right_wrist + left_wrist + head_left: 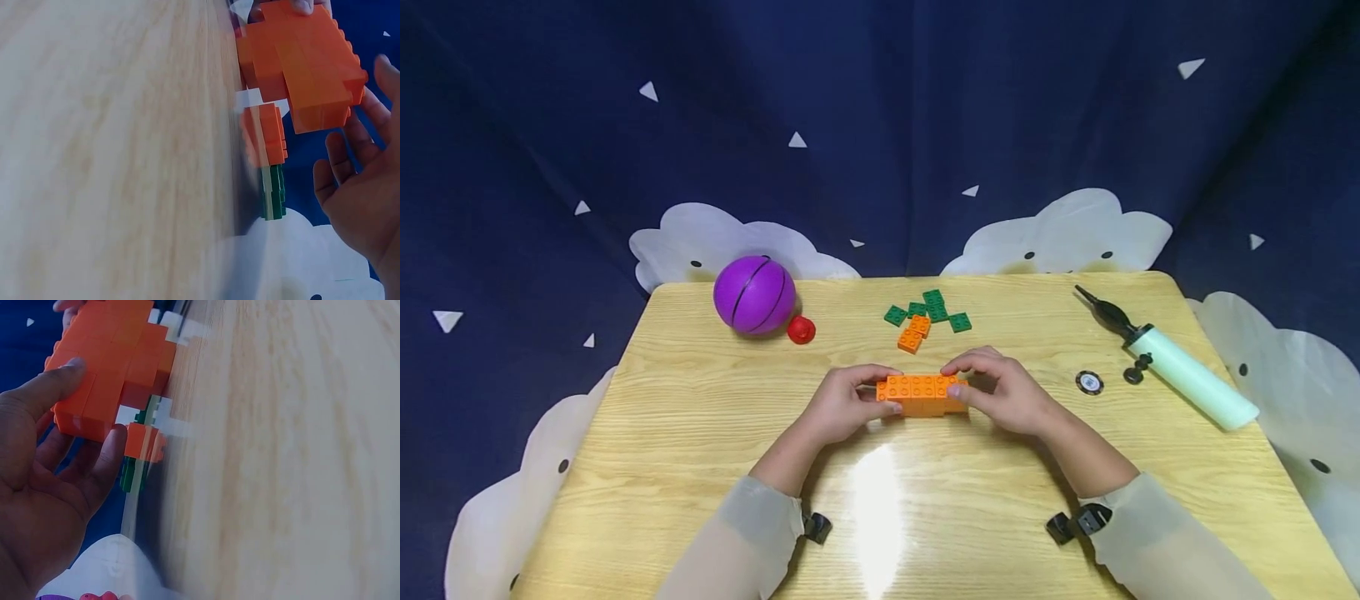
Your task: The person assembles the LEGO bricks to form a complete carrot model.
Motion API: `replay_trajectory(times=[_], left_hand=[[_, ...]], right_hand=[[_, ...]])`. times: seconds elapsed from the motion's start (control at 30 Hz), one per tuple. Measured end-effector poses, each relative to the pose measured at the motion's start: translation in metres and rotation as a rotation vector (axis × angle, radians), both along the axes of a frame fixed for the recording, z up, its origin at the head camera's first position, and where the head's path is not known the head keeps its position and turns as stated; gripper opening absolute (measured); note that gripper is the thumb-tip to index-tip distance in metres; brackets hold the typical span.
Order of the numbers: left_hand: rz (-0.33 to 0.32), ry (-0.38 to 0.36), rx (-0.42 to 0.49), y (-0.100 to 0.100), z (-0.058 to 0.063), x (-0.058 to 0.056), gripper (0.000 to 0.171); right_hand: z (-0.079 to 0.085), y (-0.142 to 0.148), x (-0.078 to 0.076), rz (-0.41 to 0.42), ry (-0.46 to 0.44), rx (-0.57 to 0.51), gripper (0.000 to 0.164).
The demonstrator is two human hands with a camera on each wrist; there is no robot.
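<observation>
An orange toy-brick structure [921, 393], several bricks joined with studs along its top, stands over the middle of the table. My left hand [844, 406] grips its left end, thumb on the near face and fingers round the far side; the left wrist view shows this hold on the orange structure [103, 369]. Around the right end hovers my right hand [1011, 396] with loosely bent fingers. Seen from the right wrist, a gap shows between that thumb [386, 75] and the structure [312, 69]. Part of the right fingers is hidden behind it.
Beyond the structure lie loose orange bricks [910, 340] and green bricks [935, 307]. At the back left are a purple ball [754, 295] and a small red piece [801, 330]. A round chip [1089, 382] and a pump [1191, 375] lie on the right.
</observation>
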State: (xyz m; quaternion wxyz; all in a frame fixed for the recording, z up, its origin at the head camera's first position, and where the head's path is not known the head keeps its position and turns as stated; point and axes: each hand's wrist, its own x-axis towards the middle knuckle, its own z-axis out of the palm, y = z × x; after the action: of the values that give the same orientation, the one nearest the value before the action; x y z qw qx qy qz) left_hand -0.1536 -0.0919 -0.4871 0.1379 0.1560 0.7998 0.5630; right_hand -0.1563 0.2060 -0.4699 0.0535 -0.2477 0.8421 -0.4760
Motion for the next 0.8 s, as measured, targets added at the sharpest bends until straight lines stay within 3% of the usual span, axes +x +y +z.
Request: replay_trajectory(times=[0.37, 0.8], left_hand=[[0.004, 0.018, -0.049, 0.003, 0.001, 0.0, 0.042], [0.004, 0.034, -0.079, 0.002, 0.001, 0.001, 0.042]], right_hand=[[-0.001, -0.004, -0.02, -0.074, -0.056, 0.014, 0.029], [-0.01, -0.015, -0.044, -0.104, -0.036, 0.121, 0.037]])
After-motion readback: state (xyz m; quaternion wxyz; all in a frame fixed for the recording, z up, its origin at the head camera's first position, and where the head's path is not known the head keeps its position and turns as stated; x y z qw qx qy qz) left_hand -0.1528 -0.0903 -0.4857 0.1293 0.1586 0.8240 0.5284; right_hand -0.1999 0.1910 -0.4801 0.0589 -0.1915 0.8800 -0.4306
